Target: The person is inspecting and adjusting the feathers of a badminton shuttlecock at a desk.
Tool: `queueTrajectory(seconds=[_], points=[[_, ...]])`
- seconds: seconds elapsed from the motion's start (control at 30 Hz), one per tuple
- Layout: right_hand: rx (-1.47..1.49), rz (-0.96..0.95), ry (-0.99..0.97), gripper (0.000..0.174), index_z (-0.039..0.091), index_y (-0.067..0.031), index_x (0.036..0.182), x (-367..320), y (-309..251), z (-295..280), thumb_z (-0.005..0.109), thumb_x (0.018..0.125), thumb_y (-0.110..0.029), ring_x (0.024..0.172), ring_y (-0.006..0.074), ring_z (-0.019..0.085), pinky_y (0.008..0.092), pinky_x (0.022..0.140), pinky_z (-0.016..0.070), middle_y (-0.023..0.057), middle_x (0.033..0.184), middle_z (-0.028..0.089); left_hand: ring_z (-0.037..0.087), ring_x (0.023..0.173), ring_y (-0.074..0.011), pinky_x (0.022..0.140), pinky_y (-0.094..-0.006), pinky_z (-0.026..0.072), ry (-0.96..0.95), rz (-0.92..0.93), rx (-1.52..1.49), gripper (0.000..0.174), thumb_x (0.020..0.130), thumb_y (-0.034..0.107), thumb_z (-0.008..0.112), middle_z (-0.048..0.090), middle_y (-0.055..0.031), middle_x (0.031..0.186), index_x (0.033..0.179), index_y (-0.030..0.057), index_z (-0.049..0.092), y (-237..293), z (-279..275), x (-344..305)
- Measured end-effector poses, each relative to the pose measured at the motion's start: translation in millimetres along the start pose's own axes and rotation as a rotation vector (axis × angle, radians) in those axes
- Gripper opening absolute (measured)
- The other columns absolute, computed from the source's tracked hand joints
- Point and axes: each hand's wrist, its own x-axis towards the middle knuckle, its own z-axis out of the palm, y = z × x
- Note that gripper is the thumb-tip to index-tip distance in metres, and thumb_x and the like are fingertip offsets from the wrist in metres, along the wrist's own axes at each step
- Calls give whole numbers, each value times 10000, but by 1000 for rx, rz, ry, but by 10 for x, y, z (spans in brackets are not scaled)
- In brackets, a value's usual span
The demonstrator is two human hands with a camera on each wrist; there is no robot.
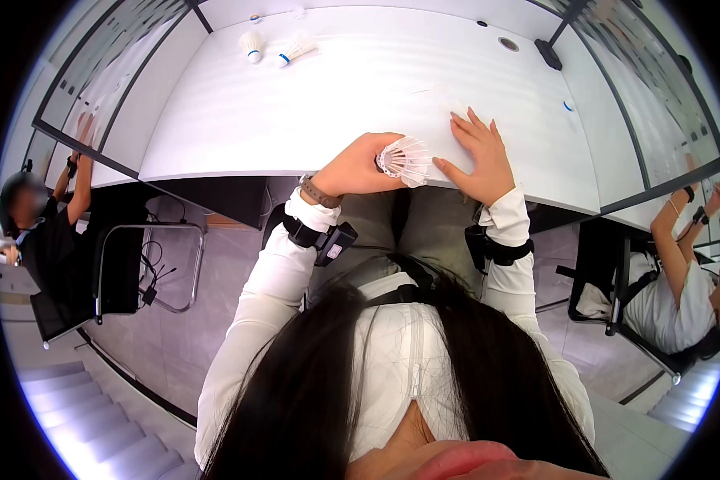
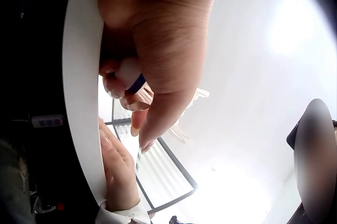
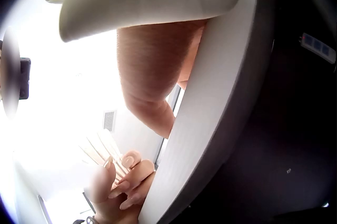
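Note:
My left hand [image 1: 352,166] grips a white feather shuttlecock [image 1: 406,160] at the front edge of the white desk [image 1: 360,96]. Its open feather skirt points toward my right hand. In the left wrist view the cork [image 2: 126,72] with a blue band sits within the curled fingers, and the thumb lies along the feathers. The right hand [image 1: 486,166] rests palm down on the desk near the edge, fingers spread, holding nothing. Its thumb tip lies close beside the skirt. From the right wrist view, the feathers [image 3: 102,150] rise between the left thumb and fingers.
Two shuttlecocks [image 1: 252,50] lie at the desk's back left, with a small blue-banded piece [image 1: 254,18] behind. Another blue-and-white piece [image 1: 569,105] is at the right. A black device [image 1: 548,54] stands by the back-right corner. Framed partitions [image 1: 616,136] flank the desk; people sit beyond both.

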Motion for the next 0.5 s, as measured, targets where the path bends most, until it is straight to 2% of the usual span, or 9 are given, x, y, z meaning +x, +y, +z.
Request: queueTrajectory(seconds=[0.2, 0.3, 0.5], points=[[102, -2, 68, 484, 664, -5, 1162, -11, 21, -14, 732, 797, -314, 1355, 340, 419, 560, 1155, 199, 121, 1259, 612, 624, 888, -97, 832, -272, 496, 7, 7, 16, 334, 749, 70, 779, 688, -36, 946, 1052, 7, 652, 23, 8, 2], [100, -2, 78, 515, 670, -16, 1163, -15, 24, -16, 740, 793, -367, 1362, 349, 410, 572, 1154, 191, 129, 1280, 606, 622, 886, -95, 829, -270, 496, 9, 16, 11, 333, 753, 67, 783, 686, -31, 946, 1054, 9, 652, 13, 11, 5], [19, -22, 0, 683, 636, -10, 1226, -4, -41, -34, 711, 789, -530, 1394, 340, 368, 558, 1171, 133, 140, 1376, 552, 617, 884, -93, 822, -267, 496, 10, 2, -22, 330, 763, 61, 781, 681, -20, 946, 1062, 13, 649, -5, 21, 2]])
